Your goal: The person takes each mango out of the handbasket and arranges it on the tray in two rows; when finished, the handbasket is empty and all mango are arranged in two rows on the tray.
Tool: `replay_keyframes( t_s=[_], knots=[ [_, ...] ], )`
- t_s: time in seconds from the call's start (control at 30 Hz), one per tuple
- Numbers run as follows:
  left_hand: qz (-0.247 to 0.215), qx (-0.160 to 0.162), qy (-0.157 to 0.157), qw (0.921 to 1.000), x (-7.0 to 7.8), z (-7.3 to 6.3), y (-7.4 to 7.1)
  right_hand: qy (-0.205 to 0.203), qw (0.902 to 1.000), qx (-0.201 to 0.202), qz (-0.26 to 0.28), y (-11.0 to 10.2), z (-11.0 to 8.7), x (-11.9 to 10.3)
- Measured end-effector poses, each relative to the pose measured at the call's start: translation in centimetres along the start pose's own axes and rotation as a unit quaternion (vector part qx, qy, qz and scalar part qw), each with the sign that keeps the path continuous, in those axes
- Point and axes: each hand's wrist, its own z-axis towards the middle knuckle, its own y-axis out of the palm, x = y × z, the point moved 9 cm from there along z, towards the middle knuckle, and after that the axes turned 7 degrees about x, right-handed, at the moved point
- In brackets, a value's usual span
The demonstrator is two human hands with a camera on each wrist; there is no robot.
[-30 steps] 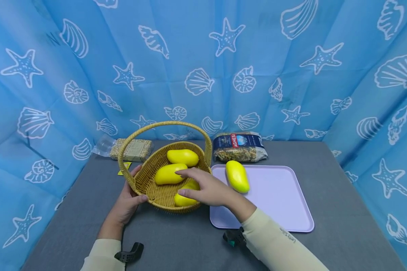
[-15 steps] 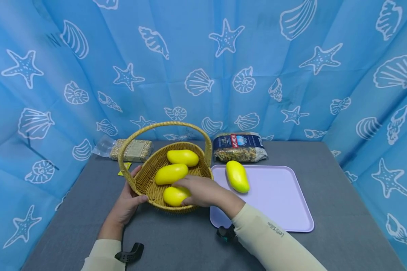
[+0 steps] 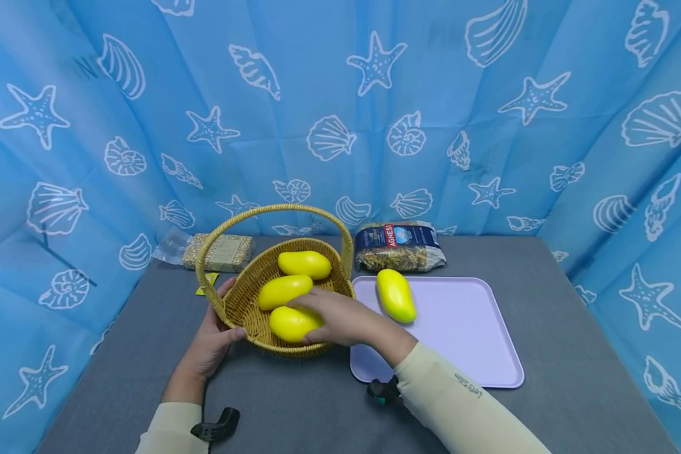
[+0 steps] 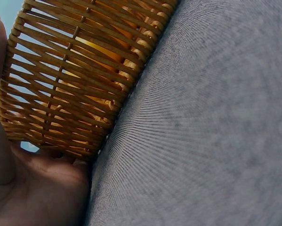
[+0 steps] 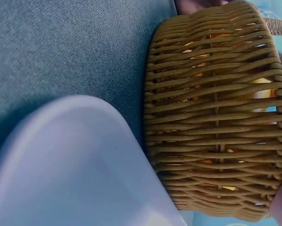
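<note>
A woven wicker basket (image 3: 243, 302) with a tall arched handle stands on the grey table. My left hand (image 3: 209, 343) holds its left side, thumb over the rim and fingers outside the wall. Inside lie a far mango (image 3: 305, 264) and a middle mango (image 3: 284, 291), both yellow. My right hand (image 3: 346, 320) reaches over the right rim and grips the near mango (image 3: 288, 324), thumb at the front and fingers behind. The hand covers that mango's right end. In the right wrist view, the basket wall (image 5: 216, 117) hides most of this hand.
Right of the basket is a lilac tray (image 3: 459, 353) with another mango (image 3: 396, 296) at its upper left. Behind stand a pasta bag (image 3: 400, 247) and a bag of pale grains (image 3: 221, 251). A blue shell-print curtain (image 3: 340, 82) encloses the table.
My right hand has come down onto the near mango, which has shifted left and slightly away from the basket's front rim. The left hand keeps its hold on the basket.
</note>
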Motion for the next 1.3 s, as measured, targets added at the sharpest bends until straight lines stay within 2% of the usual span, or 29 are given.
replay_keyframes(
  t_s=[0.17, 0.37, 0.63, 0.83, 1.1, 1.3],
  knots=[
    [-0.001, 0.002, -0.002, 1.0, -0.1, 0.0, -0.1, -0.011, 0.9979, 0.036, 0.053, -0.9, -0.4, 0.1],
    [-0.005, -0.002, 0.001, 1.0, 0.1, 0.0, 0.0, -0.019, 0.9896, 0.088, 0.112, -2.2, -1.1, 0.2],
    [-0.011, -0.009, 0.004, 0.9999, 0.3, 0.0, 0.2, -0.017, 0.9745, 0.144, 0.171, -3.7, -2.9, 0.3],
    [-0.015, -0.008, -0.001, 0.9999, 0.3, 0.0, 0.2, -0.016, 0.9574, 0.179, 0.226, -4.8, -4.7, 0.6],
    [-0.012, -0.007, -0.001, 0.9999, 0.2, -0.1, 0.1, 0.005, 0.9499, 0.213, 0.228, -6.1, -7.2, 1.0],
    [-0.013, -0.006, 0.001, 0.9999, 0.2, 0.0, 0.1, 0.016, 0.9442, 0.244, 0.221, -6.9, -9.5, 2.0]
  ],
)
